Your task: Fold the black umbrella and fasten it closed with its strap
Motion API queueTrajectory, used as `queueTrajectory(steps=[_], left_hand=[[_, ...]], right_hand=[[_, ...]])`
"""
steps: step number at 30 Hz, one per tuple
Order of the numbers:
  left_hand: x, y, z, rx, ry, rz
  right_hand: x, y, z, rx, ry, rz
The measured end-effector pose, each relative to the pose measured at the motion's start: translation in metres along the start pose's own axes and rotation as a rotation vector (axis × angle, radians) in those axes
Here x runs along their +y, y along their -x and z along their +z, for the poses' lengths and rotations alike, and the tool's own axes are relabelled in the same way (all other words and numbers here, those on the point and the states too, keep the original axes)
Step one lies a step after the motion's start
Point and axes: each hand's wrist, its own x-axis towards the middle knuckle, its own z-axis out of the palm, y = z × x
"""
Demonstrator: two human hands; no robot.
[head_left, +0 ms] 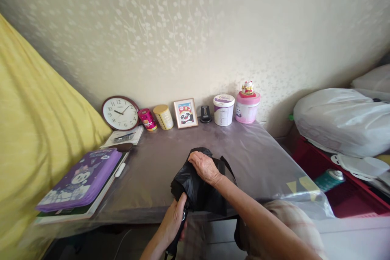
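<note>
Along the wall side of the tabletop (pixel 158 170) stand, left to right, a round clock (pixel 120 113), a magenta can (pixel 147 120), a yellow ribbed container (pixel 163 117), a framed panda picture (pixel 185 113), a small black object (pixel 205 114), a white-and-purple tub (pixel 224 110) and a pink-lidded tub (pixel 247 107) bearing a figurine (pixel 248 88). At the left end, a purple folder (pixel 79 178) lies on a book, a small white object (pixel 120 170) just beside it; this stack sits well apart from both hands.

The black umbrella (pixel 199 189), collapsed but loose, lies across the near edge, its handle projecting toward the person. The left grip (pixel 173 219) is wrapped around the handle, thumb upward. The right grip (pixel 204 167) rests over the canopy, fingers bent; whether it pinches the cloth cannot be told.

Clear, wrinkled plastic covers the tabletop and overhangs its edge. Yellow cloth (pixel 45 142) hangs at left; patterned paper covers the wall (pixel 183 28). At right, a bulging white plastic bag (pixel 344 118) sits above a red crate (pixel 344 205) containing a teal can (pixel 329 180). The umbrella's fabric is thin, creased and slightly glossy.
</note>
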Motion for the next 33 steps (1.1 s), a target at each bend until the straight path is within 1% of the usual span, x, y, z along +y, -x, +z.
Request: queueTrajectory(steps=[4, 8, 11, 16, 20, 23, 25, 27, 28, 31, 33], left_hand=[[-0.005, -0.003, -0.002, -0.019, -0.022, 0.027], [-0.008, -0.007, 0.0, 0.029, -0.06, 0.01], [-0.006, -0.009, 0.002, 0.064, -0.074, -0.028], [-0.005, -0.009, 0.003, 0.099, -0.039, -0.03], [-0.003, -0.008, 0.001, 0.093, -0.028, -0.072], [-0.005, -0.01, -0.001, 0.079, -0.021, -0.064], [-0.007, -0.011, -0.001, 0.082, -0.019, -0.058], [-0.009, -0.011, -0.002, 0.081, -0.01, -0.046], [-0.009, -0.011, -0.002, 0.081, -0.002, -0.041], [-0.009, -0.011, -0.002, 0.072, 0.018, -0.037], [-0.01, -0.011, -0.002, 0.067, 0.013, -0.03]], right_hand=[[0.0, -0.001, 0.002, -0.028, 0.062, -0.008], [-0.001, 0.0, 0.001, -0.048, 0.105, -0.021], [0.0, 0.0, 0.004, -0.046, 0.12, -0.025], [0.0, 0.002, 0.002, -0.015, 0.061, -0.031], [-0.013, 0.014, -0.008, 0.035, -0.027, -0.071], [-0.019, 0.028, -0.012, -0.019, -0.04, -0.114], [-0.012, 0.034, -0.01, -0.053, 0.009, -0.109], [0.003, 0.034, -0.008, -0.055, 0.079, -0.052], [0.013, 0.032, -0.007, -0.049, 0.113, -0.001], [0.04, 0.022, -0.01, -0.027, 0.199, 0.23], [0.048, 0.017, -0.015, 0.027, 0.235, 0.354]])
